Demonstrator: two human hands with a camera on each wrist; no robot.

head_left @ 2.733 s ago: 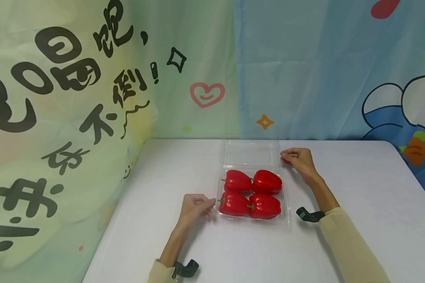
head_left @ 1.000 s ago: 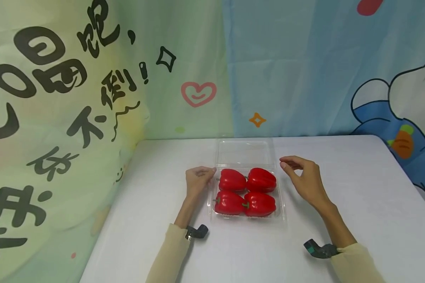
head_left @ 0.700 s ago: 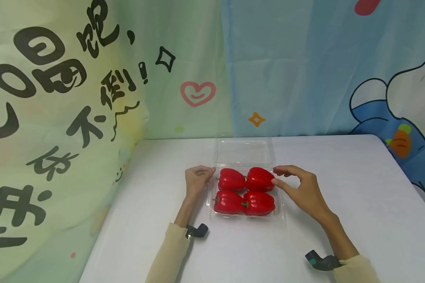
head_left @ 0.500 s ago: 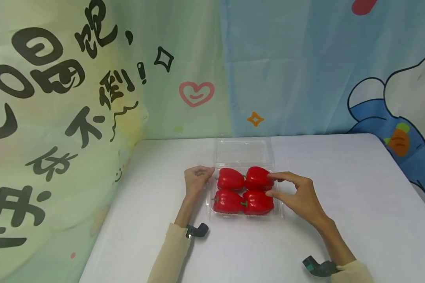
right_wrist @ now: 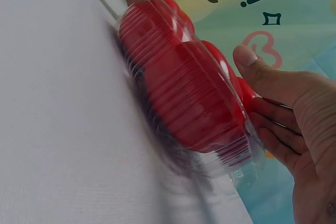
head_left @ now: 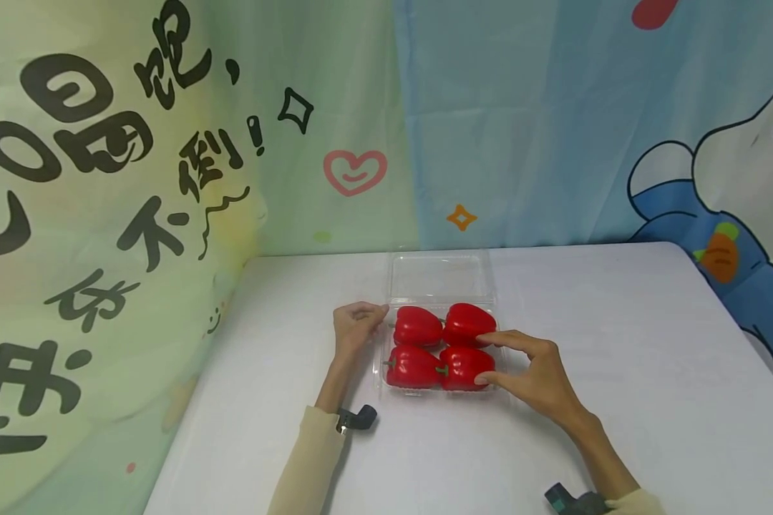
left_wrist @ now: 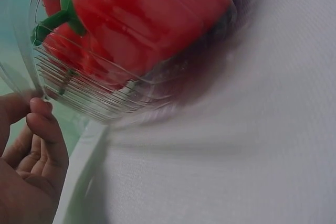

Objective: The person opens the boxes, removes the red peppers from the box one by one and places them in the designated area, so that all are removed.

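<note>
A clear plastic clamshell container (left_wrist: 92, 100) stands on the table, with its lid (head_left: 439, 277) folded back. Red bell peppers with green stems lie in it in two rows: back left (head_left: 416, 326), back right (head_left: 467, 320), front left (head_left: 412, 367) and front right (head_left: 460, 366). My left hand (head_left: 356, 326) pinches the container's left rim between thumb and finger, near the hinge. Spread over the front-right pepper, my right hand (head_left: 536, 368) has its fingers at the far side and its thumb at the near side. The right wrist view shows the thumb raised beside that pepper.
A white tabletop (head_left: 283, 300) surrounds the container. Behind it hangs a printed cloth backdrop (head_left: 522, 129), which also runs along the left side. Each wrist carries a small black camera, seen at the left wrist strap (head_left: 358, 418).
My right hand has come from beside the lid to the front-right pepper, passing over the back-right one. Earlier my left hand moved from the container's front-left up its side and has stayed there.
</note>
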